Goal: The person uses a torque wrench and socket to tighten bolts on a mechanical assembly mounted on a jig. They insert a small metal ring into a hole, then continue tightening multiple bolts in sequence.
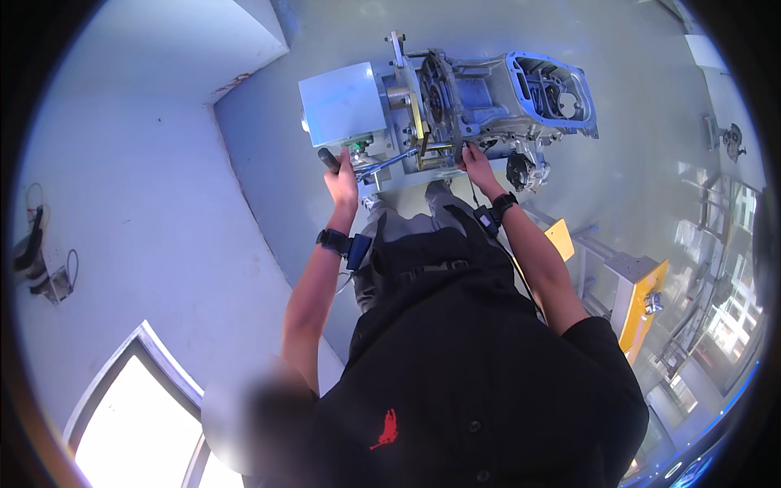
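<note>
So, the long chrome wrench [389,163] with a black grip is clasped in the left hand [343,180], left of the silvery cast-metal casing [482,102]. The right hand [478,166] is curled at the casing's near edge; what's pinched there can't be told. A fitting or turning step seems to be in hand, so steady alignment is probably called for. Swing could be cramped by the pale box-shaped cover [342,102] left of the casing; a yellow-panelled stand [643,313] is parked to the casing's lower right.

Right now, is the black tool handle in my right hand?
No, the black tool handle sticks out of the left hand, while the right hand is beside the metal engine casing.
</note>
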`<state>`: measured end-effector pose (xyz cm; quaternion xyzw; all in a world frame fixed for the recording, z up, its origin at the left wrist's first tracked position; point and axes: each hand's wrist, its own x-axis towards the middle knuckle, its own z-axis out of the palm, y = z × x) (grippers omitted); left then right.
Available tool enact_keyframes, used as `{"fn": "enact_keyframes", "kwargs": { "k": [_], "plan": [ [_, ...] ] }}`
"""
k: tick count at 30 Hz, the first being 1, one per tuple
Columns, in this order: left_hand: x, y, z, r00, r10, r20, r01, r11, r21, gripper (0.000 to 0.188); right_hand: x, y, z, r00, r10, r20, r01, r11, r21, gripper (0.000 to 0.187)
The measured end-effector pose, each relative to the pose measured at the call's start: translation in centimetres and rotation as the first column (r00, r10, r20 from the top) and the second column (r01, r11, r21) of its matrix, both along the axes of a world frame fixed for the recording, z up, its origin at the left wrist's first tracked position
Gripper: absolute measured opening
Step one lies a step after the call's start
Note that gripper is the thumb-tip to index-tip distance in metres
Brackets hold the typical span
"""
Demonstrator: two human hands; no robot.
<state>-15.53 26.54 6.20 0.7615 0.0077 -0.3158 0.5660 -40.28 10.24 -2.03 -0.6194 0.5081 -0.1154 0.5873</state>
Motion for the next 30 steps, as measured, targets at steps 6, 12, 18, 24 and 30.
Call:
{"fn": "enact_keyframes", "kwargs": {
  "k": [6,12,18,24,30],
  "plan": [
    [-0.8,-1.5,3.0,0.825,-0.12,0.552,0.225,0.966,-0.126,0.031,0.0,0.2,-0.3,0.999,-0.054,0.0,0.054,0.998,0.035,0.037],
    [0.3,-2.7,2.7,0.886,-0.005,0.463,0.172,0.932,-0.319,0.031,0.0,-0.2,0.0,1.0,-0.003,-0.014,0.003,1.0,0.018,0.04],
    [-0.2,-3.7,5.4,0.29,-0.134,0.947,0.821,0.544,-0.174,0.027,-0.8,-0.3,-1.4,0.999,-0.01,0.039,0.011,1.0,-0.021,0.038],
    [-1.4,-5.7,6.8,0.662,-0.246,0.708,0.41,0.91,-0.067,0.035,0.0,-0.7,-0.1,0.999,0.043,-0.022,-0.043,0.999,-0.002,0.034],
    [0.0,-5.2,6.6,0.95,-0.029,0.311,0.06,0.994,-0.091,0.039,-0.4,-0.8,0.0,0.998,0.066,-0.016,-0.067,0.997,-0.028,0.031]
  ]
}}
